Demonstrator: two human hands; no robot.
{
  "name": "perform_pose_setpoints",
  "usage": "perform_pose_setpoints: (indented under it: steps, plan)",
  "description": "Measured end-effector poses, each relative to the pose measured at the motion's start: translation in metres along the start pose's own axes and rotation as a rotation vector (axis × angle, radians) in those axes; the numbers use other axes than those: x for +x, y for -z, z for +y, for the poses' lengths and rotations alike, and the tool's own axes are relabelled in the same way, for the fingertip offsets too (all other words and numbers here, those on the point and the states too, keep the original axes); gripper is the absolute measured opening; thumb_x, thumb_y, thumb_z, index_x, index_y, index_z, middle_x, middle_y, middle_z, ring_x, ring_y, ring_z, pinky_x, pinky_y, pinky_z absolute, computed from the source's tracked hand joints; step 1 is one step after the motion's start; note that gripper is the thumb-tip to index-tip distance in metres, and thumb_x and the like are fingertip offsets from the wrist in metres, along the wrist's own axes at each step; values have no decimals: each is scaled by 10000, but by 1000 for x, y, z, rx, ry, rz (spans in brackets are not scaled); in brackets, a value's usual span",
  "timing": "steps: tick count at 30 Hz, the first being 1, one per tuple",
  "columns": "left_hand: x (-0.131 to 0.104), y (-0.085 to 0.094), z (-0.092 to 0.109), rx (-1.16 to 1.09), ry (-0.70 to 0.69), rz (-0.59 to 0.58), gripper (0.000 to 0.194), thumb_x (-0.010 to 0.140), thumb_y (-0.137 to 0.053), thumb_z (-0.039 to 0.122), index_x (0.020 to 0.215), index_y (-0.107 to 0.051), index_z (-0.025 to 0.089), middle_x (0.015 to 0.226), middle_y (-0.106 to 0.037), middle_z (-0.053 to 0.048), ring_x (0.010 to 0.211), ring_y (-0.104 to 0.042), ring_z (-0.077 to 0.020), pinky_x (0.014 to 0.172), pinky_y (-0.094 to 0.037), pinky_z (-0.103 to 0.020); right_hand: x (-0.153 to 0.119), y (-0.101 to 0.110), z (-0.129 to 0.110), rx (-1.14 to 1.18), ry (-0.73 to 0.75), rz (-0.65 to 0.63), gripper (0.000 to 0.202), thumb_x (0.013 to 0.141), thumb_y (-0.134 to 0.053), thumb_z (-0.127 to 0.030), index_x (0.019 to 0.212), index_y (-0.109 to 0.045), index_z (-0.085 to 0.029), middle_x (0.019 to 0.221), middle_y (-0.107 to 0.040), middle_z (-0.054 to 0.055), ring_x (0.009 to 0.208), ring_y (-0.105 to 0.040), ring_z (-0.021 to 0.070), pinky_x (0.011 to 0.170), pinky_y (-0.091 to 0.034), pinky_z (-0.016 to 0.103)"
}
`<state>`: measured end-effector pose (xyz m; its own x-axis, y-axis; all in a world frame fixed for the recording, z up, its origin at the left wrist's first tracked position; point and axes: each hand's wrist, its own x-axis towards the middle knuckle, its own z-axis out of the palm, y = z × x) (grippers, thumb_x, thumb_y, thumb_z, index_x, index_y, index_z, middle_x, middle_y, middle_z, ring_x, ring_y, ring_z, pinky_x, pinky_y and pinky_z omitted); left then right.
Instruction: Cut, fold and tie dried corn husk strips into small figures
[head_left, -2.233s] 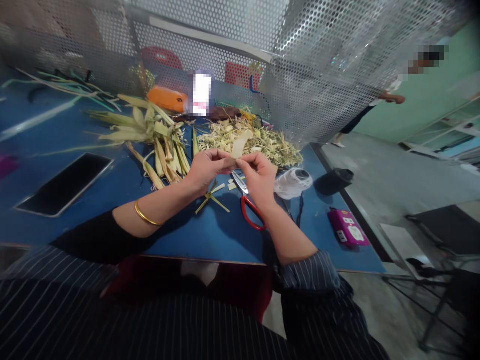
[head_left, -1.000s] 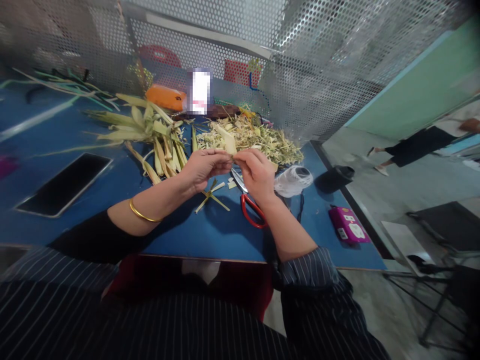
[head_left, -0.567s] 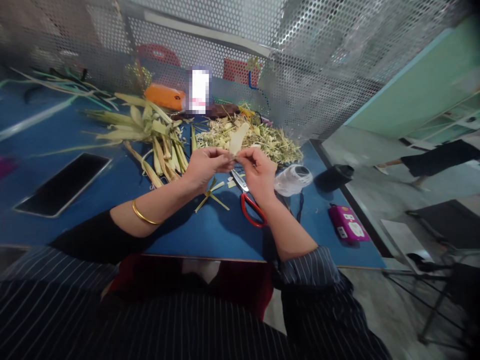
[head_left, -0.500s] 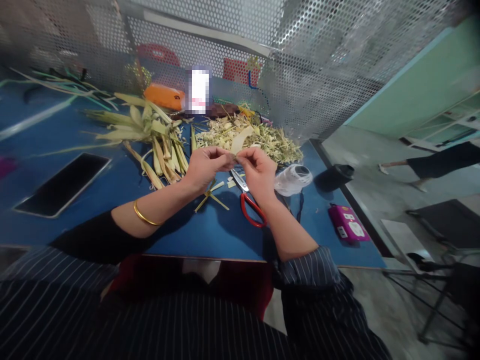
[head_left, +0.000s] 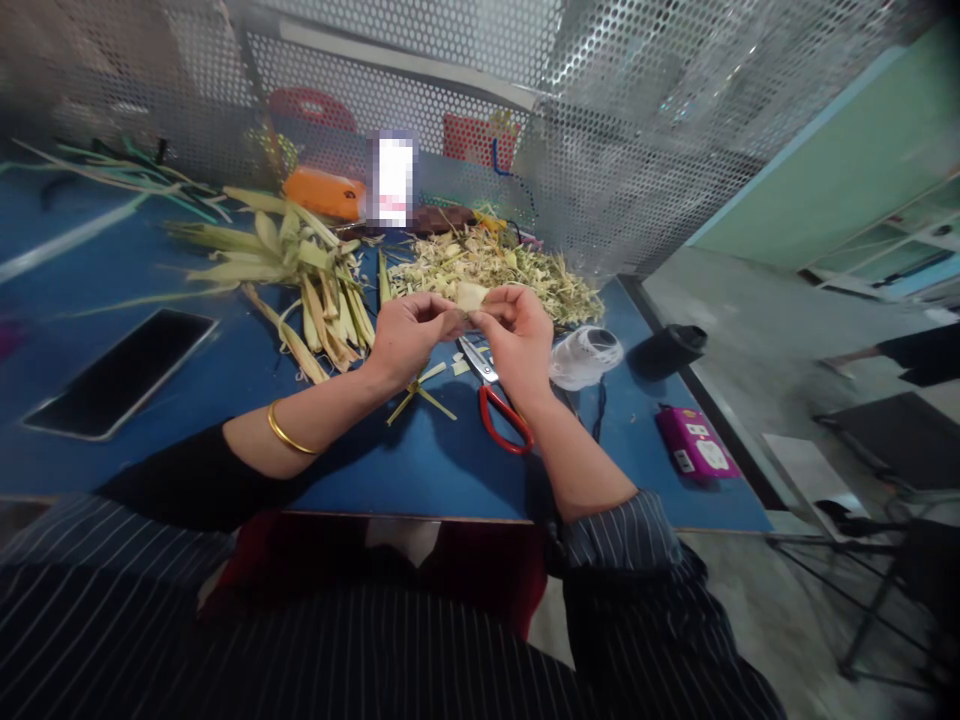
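Observation:
My left hand point(head_left: 411, 335) and my right hand point(head_left: 519, 335) meet above the table, each pinching a pale piece of corn husk point(head_left: 471, 296). The husk looks folded or curled between the fingertips; its lower part is hidden by them. Beneath the hands lie red-handled scissors point(head_left: 504, 425), their blades pointing away from me. A small star-like piece of knotted husk strips point(head_left: 420, 390) rests just below my left hand. Behind my hands spreads a heap of shredded husk flowers or scraps point(head_left: 495, 255). Longer corn husks point(head_left: 315, 285) are bunched to the left.
On the blue table point(head_left: 352, 480) lie a dark phone point(head_left: 124, 370), a white spool point(head_left: 586, 357), a black spool point(head_left: 667, 352) and a purple packet point(head_left: 696, 443). A lit screen point(head_left: 393, 180) and an orange packet point(head_left: 324, 192) stand before the perforated metal screen point(head_left: 420, 90). A person's leg point(head_left: 855, 358) shows at right.
The husk stood up as a flat strip between my fingers; now it is bent down into a shorter, folded shape. At right, the person in the background has moved farther right.

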<state>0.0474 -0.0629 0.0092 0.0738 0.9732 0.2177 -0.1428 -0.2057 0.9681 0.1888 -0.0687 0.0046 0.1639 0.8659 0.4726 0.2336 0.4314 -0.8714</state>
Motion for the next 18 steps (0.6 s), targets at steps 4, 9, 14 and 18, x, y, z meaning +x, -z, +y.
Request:
perform_pose_setpoints:
  steps: [4, 9, 14, 18]
  plan:
    - [0, 2, -4, 15, -32, -35, 178, 702, -762, 317, 699, -700, 150, 677, -689, -28, 634, -618, -114, 671, -518, -251, 1, 1, -2, -17, 9, 7, 212, 742, -661, -158, 893, -526, -219, 689, -638, -64, 617, -602, 94, 637, -485, 264]
    - [1, 2, -2, 34, 7, -24, 265, 630, -821, 371, 684, -693, 145, 662, -679, -29, 626, -607, -114, 645, -510, -241, 1, 1, 2, -31, 4, -10, 228, 736, -663, -158, 899, -518, -224, 703, -639, -60, 640, -614, 104, 636, -481, 266]
    - [2, 1, 1, -112, 177, -1, 156, 662, -772, 248, 638, -657, 145, 613, -646, -17, 568, -588, -99, 619, -516, -249, 0, 0, 6, -67, 74, -40, 181, 783, -657, -199, 847, -492, -238, 721, -591, -59, 632, -580, 98, 626, -483, 260]
    - [3, 2, 3, -212, 287, -12, 76, 675, -718, 174, 654, -657, 133, 598, -627, -11, 540, -571, -85, 594, -512, -237, -2, 4, 5, -265, 325, -127, 34, 871, -575, -214, 878, -579, -247, 823, -635, -13, 765, -605, 137, 739, -498, 300]
